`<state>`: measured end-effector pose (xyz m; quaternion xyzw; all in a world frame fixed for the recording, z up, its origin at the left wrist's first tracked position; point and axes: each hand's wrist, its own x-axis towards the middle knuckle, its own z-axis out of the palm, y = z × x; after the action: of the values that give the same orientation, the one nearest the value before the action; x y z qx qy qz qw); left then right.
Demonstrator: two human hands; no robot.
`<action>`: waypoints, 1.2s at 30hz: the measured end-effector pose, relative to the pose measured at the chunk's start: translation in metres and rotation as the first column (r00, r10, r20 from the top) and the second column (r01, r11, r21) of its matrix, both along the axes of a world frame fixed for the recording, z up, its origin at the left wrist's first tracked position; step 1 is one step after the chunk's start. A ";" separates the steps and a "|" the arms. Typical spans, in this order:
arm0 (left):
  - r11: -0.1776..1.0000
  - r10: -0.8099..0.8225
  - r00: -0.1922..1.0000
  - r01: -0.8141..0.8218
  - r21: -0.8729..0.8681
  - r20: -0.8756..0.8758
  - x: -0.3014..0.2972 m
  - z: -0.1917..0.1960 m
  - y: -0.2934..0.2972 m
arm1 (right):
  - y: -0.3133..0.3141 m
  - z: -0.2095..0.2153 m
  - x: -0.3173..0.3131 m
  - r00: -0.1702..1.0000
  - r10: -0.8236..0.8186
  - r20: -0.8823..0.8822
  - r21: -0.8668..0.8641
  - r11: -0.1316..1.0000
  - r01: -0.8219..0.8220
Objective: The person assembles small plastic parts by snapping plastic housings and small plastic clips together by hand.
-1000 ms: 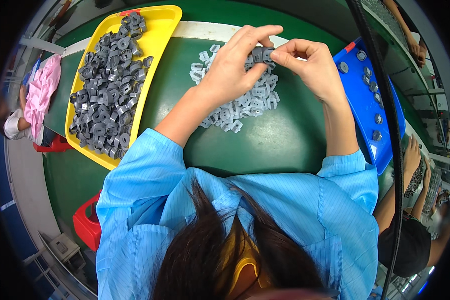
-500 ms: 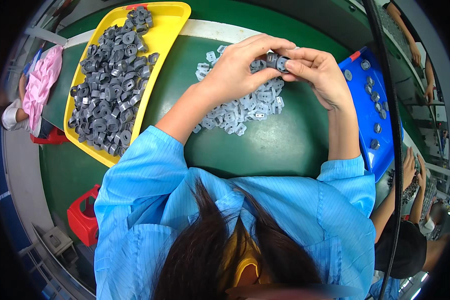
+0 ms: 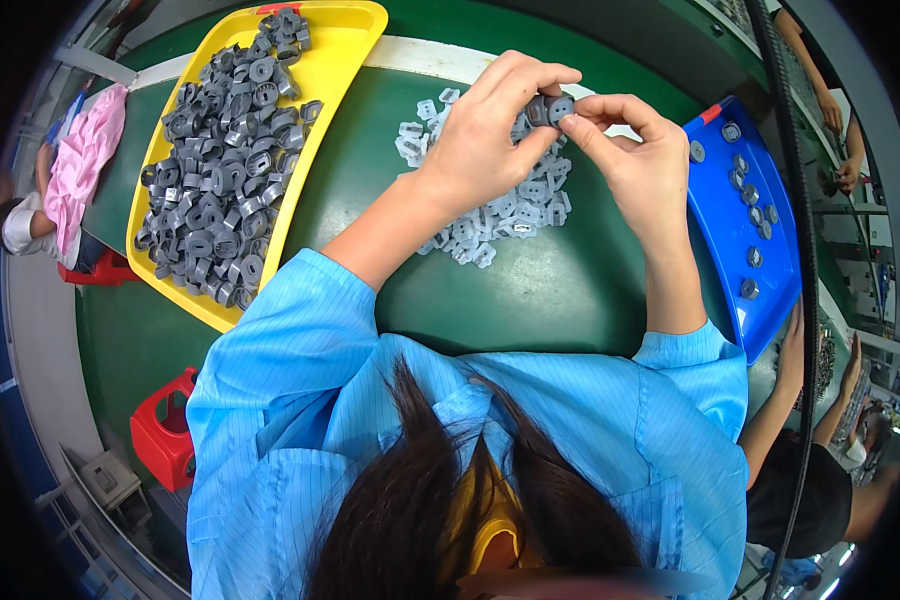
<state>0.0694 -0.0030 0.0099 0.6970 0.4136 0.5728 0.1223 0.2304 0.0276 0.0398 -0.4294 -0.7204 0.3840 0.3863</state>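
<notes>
Over the far middle of the table I hold a small dark grey plastic ring-shaped part [image 3: 550,110]. My left hand [image 3: 495,125] pinches it between thumb and fingers. The thumb and index finger of my right hand [image 3: 638,150] close at its right end, the thumb tip against its flat face. Below my hands lies a loose heap of small translucent white plastic pieces [image 3: 515,212] with slots, partly hidden by my left hand.
A yellow tray [image 3: 338,55] on the left holds many grey ring-shaped parts. At the right, a blue tray [image 3: 720,195] carries several finished-looking grey parts. A black cable [image 3: 798,250] runs past it. Red stools [image 3: 163,430], pink cloth [image 3: 88,150] and co-workers' arms [image 3: 788,370] surround the green table [image 3: 450,310].
My hands and the grey part have shifted slightly left and away from me. My right fingers have opened somewhat around it, and the part is turned to a different angle.
</notes>
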 end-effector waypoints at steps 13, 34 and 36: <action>0.983 -0.145 0.989 0.147 -0.107 0.029 0.001 0.000 -0.001 | 0.029 -0.009 0.023 0.934 0.223 -0.278 -0.441 0.835 -0.330; 1.000 -0.008 0.999 0.007 0.019 0.052 0.002 0.000 -0.004 | 0.003 -0.006 0.003 0.986 -0.004 -0.165 -0.094 0.996 -0.012; 1.000 0.008 0.999 -0.009 0.016 0.046 0.002 -0.001 -0.003 | 0.001 -0.006 0.000 0.986 -0.003 -0.165 -0.064 0.998 -0.008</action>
<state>0.0717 -0.0063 0.0088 0.6828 0.4092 0.5925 0.1238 0.2303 0.0286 0.0334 -0.4076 -0.6737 0.4418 0.4298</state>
